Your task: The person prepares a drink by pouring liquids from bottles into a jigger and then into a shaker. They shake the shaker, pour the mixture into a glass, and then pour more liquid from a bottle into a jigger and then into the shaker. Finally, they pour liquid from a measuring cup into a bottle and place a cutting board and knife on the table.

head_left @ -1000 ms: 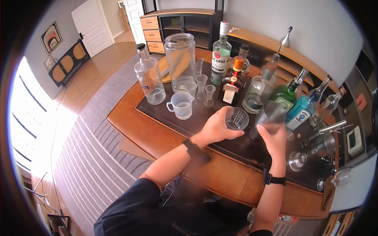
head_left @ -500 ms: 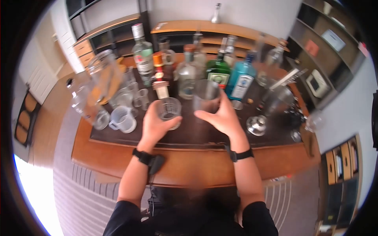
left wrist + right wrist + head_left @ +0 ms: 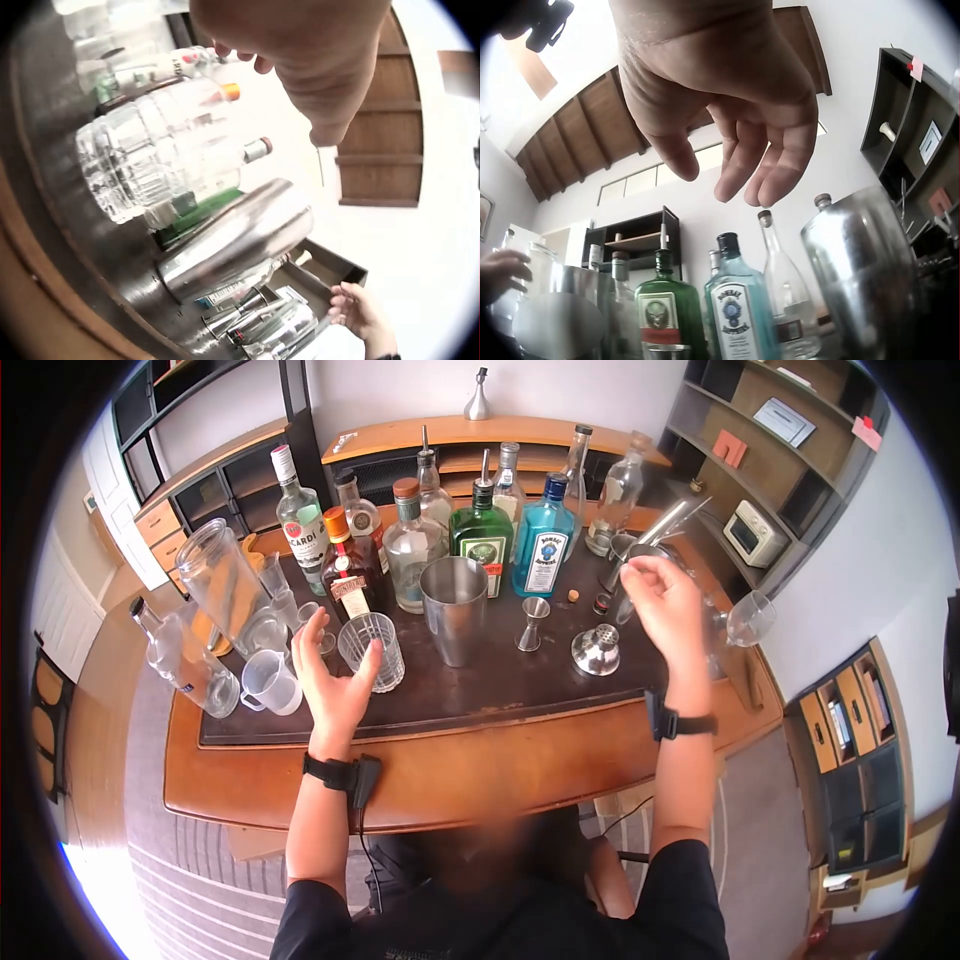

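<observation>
My left hand (image 3: pixel 335 690) is spread beside a clear cut-pattern glass (image 3: pixel 380 660), its thumb overlapping the glass's rim in the head view. In the left wrist view the glass (image 3: pixel 142 154) stands on the table, apart from the hand (image 3: pixel 300 45). A tall metal shaker tin (image 3: pixel 455 615) stands just right of the glass. Over the right part of the table hangs my right hand (image 3: pixel 668 605), fingers loosely bent and holding nothing. Below it the right wrist view shows a metal cup (image 3: pixel 862 270). A jigger (image 3: pixel 532 628) and a metal shaker top (image 3: pixel 597 650) lie nearer the middle.
Behind the glass and tin stand several bottles, among them a green bottle (image 3: pixel 482 540) and a blue bottle (image 3: pixel 545 550). At left are a measuring jug (image 3: pixel 272 685), a large glass jar (image 3: pixel 225 580) and a clear bottle (image 3: pixel 185 660). A stemmed glass (image 3: pixel 750 620) sits far right.
Both hands have let go: the left of the glass, the right of the shaker tin, which now stand on the table. The right hand moved right, and the head view turned rightward.
</observation>
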Demonstrator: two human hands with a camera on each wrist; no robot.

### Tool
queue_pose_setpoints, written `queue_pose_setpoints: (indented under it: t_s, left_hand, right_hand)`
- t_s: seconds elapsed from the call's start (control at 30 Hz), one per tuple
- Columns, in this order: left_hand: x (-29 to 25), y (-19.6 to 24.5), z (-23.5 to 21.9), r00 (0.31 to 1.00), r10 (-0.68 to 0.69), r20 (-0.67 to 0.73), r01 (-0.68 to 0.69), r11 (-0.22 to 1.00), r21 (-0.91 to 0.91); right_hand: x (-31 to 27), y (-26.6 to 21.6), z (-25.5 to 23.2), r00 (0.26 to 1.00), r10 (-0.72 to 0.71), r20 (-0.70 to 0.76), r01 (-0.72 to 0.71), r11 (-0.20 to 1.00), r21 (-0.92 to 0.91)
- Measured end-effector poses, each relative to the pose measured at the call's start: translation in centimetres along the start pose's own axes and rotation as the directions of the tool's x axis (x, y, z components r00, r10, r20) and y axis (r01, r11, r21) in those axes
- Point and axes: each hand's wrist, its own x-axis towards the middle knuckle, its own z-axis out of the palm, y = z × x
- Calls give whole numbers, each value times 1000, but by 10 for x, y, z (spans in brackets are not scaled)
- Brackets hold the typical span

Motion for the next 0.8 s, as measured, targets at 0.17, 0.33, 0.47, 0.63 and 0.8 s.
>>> queue_pose_setpoints:
  t_s: [0.17,0.33,0.47,0.63,0.8]
  left_hand:
    - [0,47,14,990,123,75,-107,976,-189]
    - [-6,54,66,967,-67,245,120,971,-209]
    - [-13,36,105,944,-166,286,255,914,-314]
    - [-12,28,115,889,-228,397,350,897,-270]
    - [-10,40,104,886,-202,418,366,857,-363]
  right_hand:
    - [31,-6,-10,996,-92,22,94,985,-145]
    - [76,-15,14,993,-111,35,115,979,-169]
    - [125,-7,51,999,8,47,5,964,-266]
    - [160,-5,81,992,128,24,-106,902,-419]
    - [211,48,107,992,116,-43,-124,943,-309]
